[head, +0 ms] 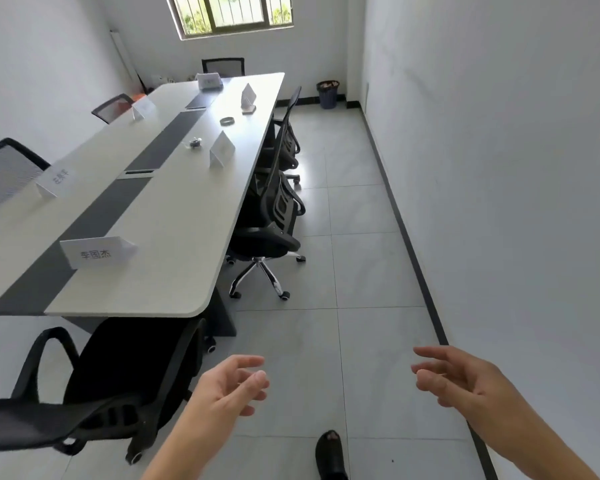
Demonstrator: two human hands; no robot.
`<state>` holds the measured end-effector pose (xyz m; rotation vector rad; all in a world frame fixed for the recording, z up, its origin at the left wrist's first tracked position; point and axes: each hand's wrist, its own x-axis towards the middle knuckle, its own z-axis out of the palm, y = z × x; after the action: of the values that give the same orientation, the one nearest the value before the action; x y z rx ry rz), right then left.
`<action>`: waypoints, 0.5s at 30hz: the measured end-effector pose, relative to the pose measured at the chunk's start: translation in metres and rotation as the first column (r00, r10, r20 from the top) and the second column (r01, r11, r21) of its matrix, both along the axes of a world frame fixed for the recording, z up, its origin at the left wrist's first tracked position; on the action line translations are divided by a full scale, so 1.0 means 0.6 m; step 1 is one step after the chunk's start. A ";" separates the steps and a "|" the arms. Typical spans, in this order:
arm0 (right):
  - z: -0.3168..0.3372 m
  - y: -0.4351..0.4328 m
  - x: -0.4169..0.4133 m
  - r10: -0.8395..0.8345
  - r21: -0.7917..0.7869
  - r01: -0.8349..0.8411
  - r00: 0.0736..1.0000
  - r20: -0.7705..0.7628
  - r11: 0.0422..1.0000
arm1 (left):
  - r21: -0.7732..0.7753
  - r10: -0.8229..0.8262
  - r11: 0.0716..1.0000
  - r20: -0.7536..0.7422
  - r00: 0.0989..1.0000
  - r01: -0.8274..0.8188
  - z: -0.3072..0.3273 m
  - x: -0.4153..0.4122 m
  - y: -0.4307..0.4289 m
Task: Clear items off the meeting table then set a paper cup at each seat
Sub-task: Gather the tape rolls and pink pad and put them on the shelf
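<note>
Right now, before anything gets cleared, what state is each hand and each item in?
left hand, open, empty, over the floor.
right hand, open, empty.
name cards, standing upright on the table.
black ring, lying flat on the table, untouched.
small dark object, on the table; too small to identify.
side chairs, pushed in against the table.
bin, upright, filled near its rim.

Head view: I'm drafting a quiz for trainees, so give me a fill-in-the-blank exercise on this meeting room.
1. The left hand and right hand both hold ____.
2. The wastebasket stands in the room's far ____ corner.
3. The ring lying on the meeting table is coloured ____.
Missing words: nothing; right; black.
</note>
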<state>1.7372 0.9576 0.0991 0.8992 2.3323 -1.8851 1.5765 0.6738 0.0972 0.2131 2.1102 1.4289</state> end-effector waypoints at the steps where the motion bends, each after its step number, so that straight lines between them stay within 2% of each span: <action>1: -0.001 0.025 -0.031 0.004 0.001 -0.004 1.000 0.004 1.000 | 0.003 -0.001 1.000 0.002 1.000 0.001 0.001 -0.032 0.027; 9: 0.043 0.229 -0.268 -0.045 0.009 0.046 0.997 -0.064 0.999 | 0.015 -0.073 0.997 -0.102 0.992 0.075 0.053 -0.289 0.267; 15: 0.011 0.396 -0.406 -0.022 -0.040 0.021 1.000 -0.015 0.999 | -0.058 -0.159 0.986 -0.047 0.986 0.157 0.038 -0.433 0.443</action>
<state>1.4936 1.1950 0.1057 0.9132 2.2938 -1.9463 1.3168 0.9396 0.1200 0.3910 2.1190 1.2848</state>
